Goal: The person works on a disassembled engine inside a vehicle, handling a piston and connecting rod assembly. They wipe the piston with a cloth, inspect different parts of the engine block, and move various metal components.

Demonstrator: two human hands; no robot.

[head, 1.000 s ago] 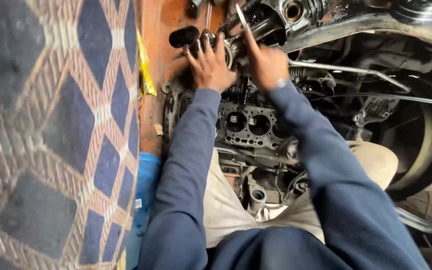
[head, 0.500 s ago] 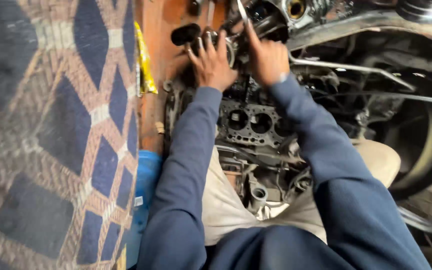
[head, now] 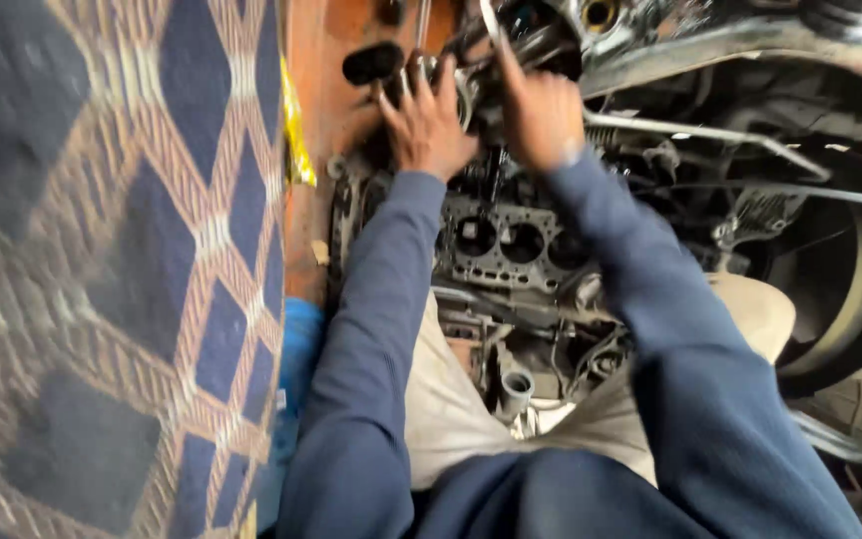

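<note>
Both arms, in dark blue sleeves, stretch straight forward from the body over an engine block (head: 506, 245) with round bores, and the two hands meet close together at the metal parts (head: 471, 75) just beyond its far edge. The left hand (head: 431, 125) lies back-up with its fingers spread and curled onto those parts, just beside a black oval piece (head: 371, 62) on the orange-brown surface (head: 316, 110). The right hand (head: 541, 115) is closed around a thin bright metal tool (head: 489, 20) that juts up past the index finger, though blur hides exactly how the fingers grip it; a patterned blue and tan mat (head: 112, 269) lies to the left.
</note>
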